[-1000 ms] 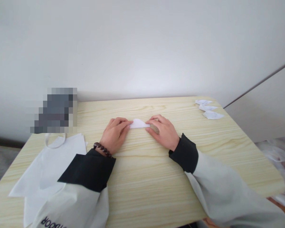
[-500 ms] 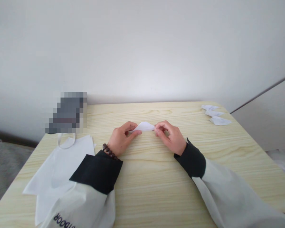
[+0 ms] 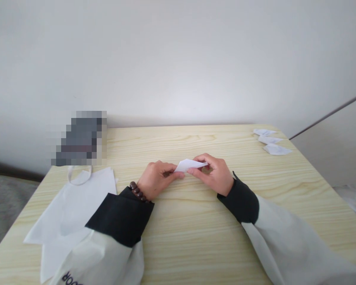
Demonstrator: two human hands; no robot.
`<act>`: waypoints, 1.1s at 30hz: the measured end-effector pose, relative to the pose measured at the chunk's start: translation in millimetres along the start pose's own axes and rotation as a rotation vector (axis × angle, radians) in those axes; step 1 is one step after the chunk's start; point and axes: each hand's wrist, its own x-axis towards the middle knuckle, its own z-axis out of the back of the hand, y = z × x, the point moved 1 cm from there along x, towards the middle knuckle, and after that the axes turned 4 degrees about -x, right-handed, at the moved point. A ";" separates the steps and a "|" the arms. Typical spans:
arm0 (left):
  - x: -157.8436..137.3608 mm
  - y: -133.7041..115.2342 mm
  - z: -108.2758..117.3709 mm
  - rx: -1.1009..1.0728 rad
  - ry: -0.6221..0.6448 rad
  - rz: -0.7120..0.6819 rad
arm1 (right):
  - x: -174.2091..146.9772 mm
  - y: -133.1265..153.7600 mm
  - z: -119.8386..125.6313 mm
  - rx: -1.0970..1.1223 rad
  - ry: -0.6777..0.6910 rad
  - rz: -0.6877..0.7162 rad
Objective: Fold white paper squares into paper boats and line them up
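Observation:
A small piece of folded white paper (image 3: 190, 164) is held above the middle of the table, its outline like a flat pointed boat. My left hand (image 3: 158, 178) pinches its left end between thumb and fingers. Around its right part my right hand (image 3: 215, 174) is closed, thumb on the near side and fingers behind. The paper's pointed right tip sticks out over the right index finger. Three similar folded white papers (image 3: 277, 149) lie in a row at the far right corner.
White paper sheets (image 3: 77, 206) lie at the left, partly under my left sleeve. A white ring-shaped loop (image 3: 80, 176) rests over their top edge. Behind it is a dark, pixelated object (image 3: 80, 136). A pale wall (image 3: 178, 59) rises behind the wooden table (image 3: 190, 245).
The folded paper has shifted right and slightly nearer. My right hand has moved from its right tip to a fuller grip along its right side; my left hand followed to the right.

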 end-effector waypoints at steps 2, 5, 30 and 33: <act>0.2 -0.1 1.4 0.002 0.030 0.022 | 0.8 -0.9 1.0 0.016 -0.013 -0.045; 0.2 0.6 4.5 -0.033 0.062 0.079 | 2.1 -3.9 2.6 0.086 0.003 -0.087; 0.6 1.9 5.2 0.122 -0.201 -0.291 | 2.2 -8.0 -0.1 0.249 0.057 -0.106; 1.1 2.5 3.5 0.101 -0.270 -0.362 | 1.3 -4.2 0.9 0.170 0.033 -0.044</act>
